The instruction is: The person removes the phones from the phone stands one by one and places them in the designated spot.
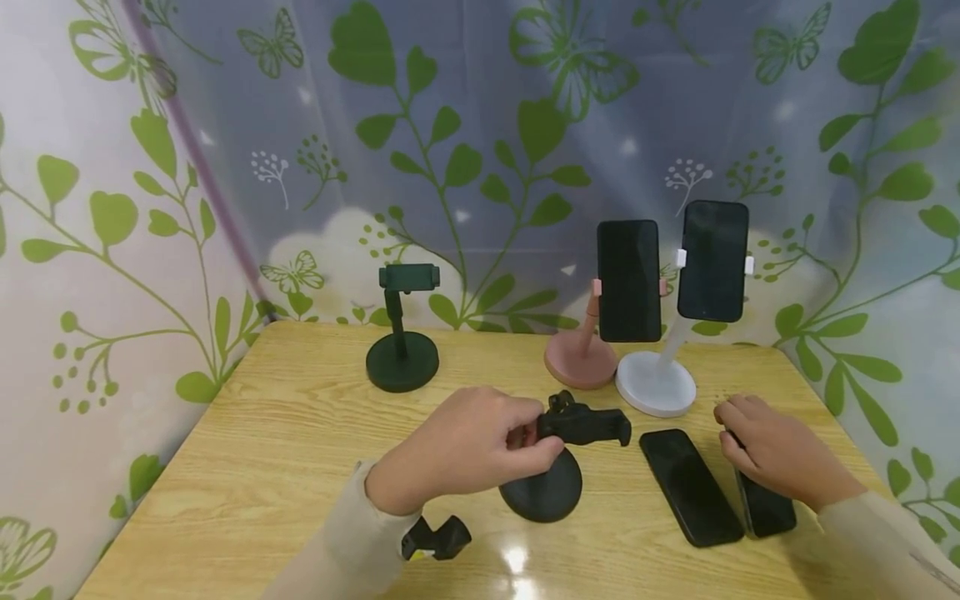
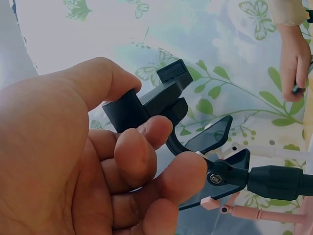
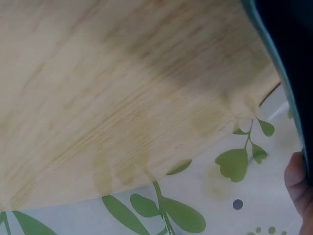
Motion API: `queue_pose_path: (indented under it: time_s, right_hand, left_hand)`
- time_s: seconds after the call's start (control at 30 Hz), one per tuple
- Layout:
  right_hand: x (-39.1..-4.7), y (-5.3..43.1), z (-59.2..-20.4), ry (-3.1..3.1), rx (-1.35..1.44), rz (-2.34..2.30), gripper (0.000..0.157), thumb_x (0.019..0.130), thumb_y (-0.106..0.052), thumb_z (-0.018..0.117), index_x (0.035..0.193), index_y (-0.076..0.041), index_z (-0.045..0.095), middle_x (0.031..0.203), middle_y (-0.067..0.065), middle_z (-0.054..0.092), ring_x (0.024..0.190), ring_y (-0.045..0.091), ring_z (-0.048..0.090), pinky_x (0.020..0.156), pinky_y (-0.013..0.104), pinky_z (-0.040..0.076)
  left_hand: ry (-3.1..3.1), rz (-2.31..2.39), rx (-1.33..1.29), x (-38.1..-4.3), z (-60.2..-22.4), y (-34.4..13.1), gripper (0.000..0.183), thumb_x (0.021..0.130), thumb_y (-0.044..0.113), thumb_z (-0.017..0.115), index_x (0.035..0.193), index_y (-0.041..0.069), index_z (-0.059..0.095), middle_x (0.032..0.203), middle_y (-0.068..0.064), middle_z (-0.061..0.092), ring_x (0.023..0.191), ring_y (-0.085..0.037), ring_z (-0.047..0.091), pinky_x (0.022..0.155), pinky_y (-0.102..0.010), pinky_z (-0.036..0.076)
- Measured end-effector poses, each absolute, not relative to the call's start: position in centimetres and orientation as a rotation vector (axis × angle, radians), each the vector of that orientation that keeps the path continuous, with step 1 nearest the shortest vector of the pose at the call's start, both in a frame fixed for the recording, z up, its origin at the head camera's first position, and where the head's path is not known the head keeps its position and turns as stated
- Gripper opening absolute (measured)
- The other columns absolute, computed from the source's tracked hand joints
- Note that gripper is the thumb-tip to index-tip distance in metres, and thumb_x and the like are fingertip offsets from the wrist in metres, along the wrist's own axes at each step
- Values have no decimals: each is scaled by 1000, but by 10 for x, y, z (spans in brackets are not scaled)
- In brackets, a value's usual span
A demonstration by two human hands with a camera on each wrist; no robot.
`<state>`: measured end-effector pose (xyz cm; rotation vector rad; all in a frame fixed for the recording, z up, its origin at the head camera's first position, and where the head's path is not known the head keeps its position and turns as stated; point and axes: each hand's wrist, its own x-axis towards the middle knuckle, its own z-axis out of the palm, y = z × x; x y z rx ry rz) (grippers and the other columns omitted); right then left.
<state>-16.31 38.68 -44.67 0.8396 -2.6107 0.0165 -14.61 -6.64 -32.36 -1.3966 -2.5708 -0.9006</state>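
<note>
My left hand [image 1: 472, 450] pinches one end of the clamp on a black phone stand [image 1: 588, 427]. The stand's round base [image 1: 551, 493] is on the wooden table below. In the left wrist view, the thumb presses on the clamp's end [image 2: 128, 111], and the jointed neck [image 2: 230, 176] runs off to the right. My right hand [image 1: 780, 450] grips the upper part of a black phone [image 1: 768, 510], partly hidden under the hand. That phone's edge [image 3: 288, 63] fills the right side of the right wrist view. Just left of it lies another black phone [image 1: 690, 487], screen up.
Toward the back stand a pink phone stand [image 1: 579, 360] and a white one [image 1: 656, 385], each holding an upright phone. A dark green stand [image 1: 402, 362] with no phone is at the back left. Patterned cloth [image 1: 465, 158] hangs behind the table [image 1: 285, 467].
</note>
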Motion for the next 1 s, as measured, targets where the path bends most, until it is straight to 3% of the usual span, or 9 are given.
queue_pose_path:
  time_s: [0.47,0.73,1.0]
  right_hand:
    - [-180,377,-463,-2908,781,-36,9,102,-25,64,101,-20,56,89,-9,45,75,9,41,57,31,39]
    - [-180,378,-469,-2935,771,-70,17,102,-27,65,114,-14,63,96,-3,52,82,15,49,63,39,47]
    - [-170,377,-472,-2950,762,-9,30,106,-27,60,128,-6,59,101,1,50,82,15,44,64,37,40]
  left_hand:
    - [-2578,-894,-1380,-146,-324,-68,36,99,36,61,68,24,49,57,17,46,50,0,42,52,-21,36]
    - [-2565,-890,-1391,-147,-324,-68,35,99,36,61,68,24,50,58,18,47,50,0,42,52,-20,37]
    - [-2577,-888,-1392,-146,-323,-68,35,100,36,61,69,23,50,58,17,47,49,0,42,52,-20,37]
